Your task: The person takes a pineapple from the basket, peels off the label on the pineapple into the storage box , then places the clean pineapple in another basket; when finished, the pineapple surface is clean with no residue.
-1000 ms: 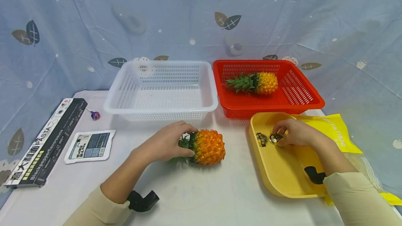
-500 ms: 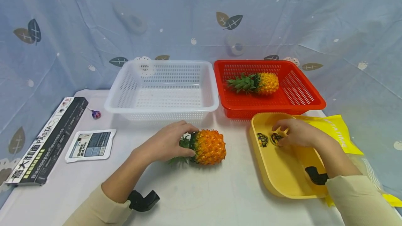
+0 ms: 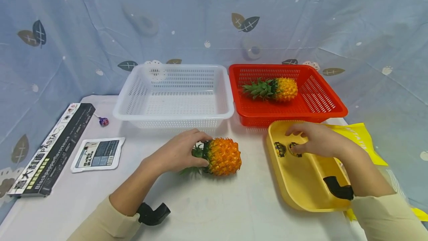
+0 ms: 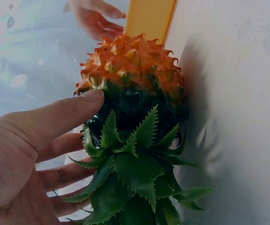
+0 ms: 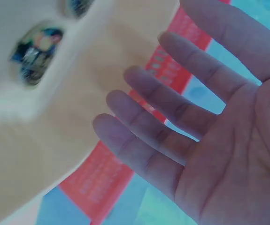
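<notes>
My left hand (image 3: 178, 151) grips an orange toy pineapple (image 3: 224, 157) lying on its side on the white table. In the left wrist view its thumb presses the pineapple's dark green upper part, and the other fingers pass behind the spiky leaves (image 4: 137, 173). Over a yellow divided tray (image 3: 299, 192), my right hand (image 3: 319, 140) hovers with fingers spread, holding nothing. Two round dark-and-gold badge-like pieces (image 3: 280, 149) lie in the tray's left compartment, one close below the right fingertips. The right wrist view shows the bare palm (image 5: 233, 159).
A white basket (image 3: 174, 117) stands at the back beside a red basket (image 3: 291, 114) holding a yellow pineapple (image 3: 285, 89). At left lie a long pasta box (image 3: 50, 151), a white packet (image 3: 98, 154) and a lollipop (image 3: 103, 121). A yellow pasta bag (image 3: 362, 140) lies right of the tray.
My right fingers have come away from the round piece in the tray and spread apart, the hand lifting slightly. The left hand and the orange pineapple have stayed in place.
</notes>
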Demonstrator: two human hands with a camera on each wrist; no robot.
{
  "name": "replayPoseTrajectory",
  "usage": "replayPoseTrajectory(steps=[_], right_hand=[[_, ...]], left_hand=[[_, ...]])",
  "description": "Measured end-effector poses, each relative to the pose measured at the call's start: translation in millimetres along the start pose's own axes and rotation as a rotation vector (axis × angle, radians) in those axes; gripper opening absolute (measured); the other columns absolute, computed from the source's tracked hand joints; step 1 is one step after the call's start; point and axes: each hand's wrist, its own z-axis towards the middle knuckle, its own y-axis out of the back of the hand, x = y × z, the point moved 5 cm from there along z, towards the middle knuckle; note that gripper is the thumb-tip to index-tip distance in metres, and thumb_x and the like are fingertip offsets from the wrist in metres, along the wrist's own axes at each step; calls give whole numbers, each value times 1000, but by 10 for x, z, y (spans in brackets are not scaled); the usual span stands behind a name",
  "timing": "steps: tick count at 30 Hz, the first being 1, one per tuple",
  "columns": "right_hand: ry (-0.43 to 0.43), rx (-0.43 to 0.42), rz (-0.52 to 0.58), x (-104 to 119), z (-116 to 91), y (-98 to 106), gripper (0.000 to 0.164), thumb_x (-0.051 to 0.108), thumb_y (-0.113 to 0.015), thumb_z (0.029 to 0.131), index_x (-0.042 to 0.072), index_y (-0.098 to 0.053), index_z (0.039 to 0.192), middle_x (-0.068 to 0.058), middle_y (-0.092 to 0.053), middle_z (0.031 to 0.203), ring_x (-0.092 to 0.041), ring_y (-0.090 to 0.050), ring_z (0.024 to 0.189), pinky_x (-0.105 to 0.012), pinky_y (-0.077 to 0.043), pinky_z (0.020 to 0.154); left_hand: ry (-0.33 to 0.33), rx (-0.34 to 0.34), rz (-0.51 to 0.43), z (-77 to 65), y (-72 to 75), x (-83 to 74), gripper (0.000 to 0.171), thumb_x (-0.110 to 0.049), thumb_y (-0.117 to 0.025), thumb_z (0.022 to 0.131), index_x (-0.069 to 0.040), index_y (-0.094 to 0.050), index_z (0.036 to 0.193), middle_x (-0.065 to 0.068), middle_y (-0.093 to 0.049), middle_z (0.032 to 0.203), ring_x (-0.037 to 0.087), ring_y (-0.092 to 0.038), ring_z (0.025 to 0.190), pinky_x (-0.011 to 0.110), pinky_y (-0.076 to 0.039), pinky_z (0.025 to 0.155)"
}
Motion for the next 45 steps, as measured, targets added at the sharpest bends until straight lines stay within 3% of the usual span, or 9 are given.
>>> replayPoseTrajectory(steps=[10, 21, 27, 29, 34, 45], right_hand=[[65, -47, 15, 345, -18, 57, 51, 32, -83, 87, 11, -66, 130, -8, -67, 126, -32, -61, 116, -55, -54, 97], [107, -94, 70, 646, 37, 98, 39, 30, -81, 89, 21, -69, 125, -2, -68, 125, -28, -61, 118, -51, -54, 98], [121, -102, 93, 770, 117, 52, 42, 32, -81, 89, 24, -67, 128, 2, -67, 120, -24, -61, 111, -38, -56, 85], [129, -92, 108, 817, 158, 32, 44, 35, -81, 89, 25, -67, 129, 3, -67, 119, -22, -60, 108, -36, -56, 82], [164, -31, 194, 933, 284, -41, 50, 41, -80, 89, 23, -65, 133, 1, -66, 127, -21, -59, 113, -39, -56, 91], [247, 103, 307, 1188, 488, -320, 65, 28, -81, 88, 13, -54, 146, -8, -59, 144, -30, -59, 124, -52, -54, 105]], left_hand=[[3, 1, 2, 3, -4, 4, 62, -31, -85, 85, -15, -62, 140, 2, -66, 130, 25, -61, 125, 47, -49, 110], [-19, -2, 3, 8, 0, -8, 62, -28, -85, 85, -14, -61, 140, 2, -66, 128, 24, -61, 123, 46, -50, 109], [-18, -1, -1, 9, -5, -14, 62, -28, -85, 85, -14, -62, 140, 2, -66, 128, 24, -61, 123, 46, -50, 109], [-12, -1, -2, 4, -2, -12, 62, -28, -85, 85, -14, -62, 140, 2, -66, 128, 24, -61, 123, 46, -50, 109], [-9, -11, -2, -6, 9, -9, 62, -28, -86, 84, -13, -62, 140, 3, -66, 127, 25, -61, 123, 46, -50, 109], [-6, -18, -16, -2, -17, 2, 61, -29, -86, 85, -13, -63, 139, 2, -67, 128, 27, -62, 123, 48, -51, 109]])
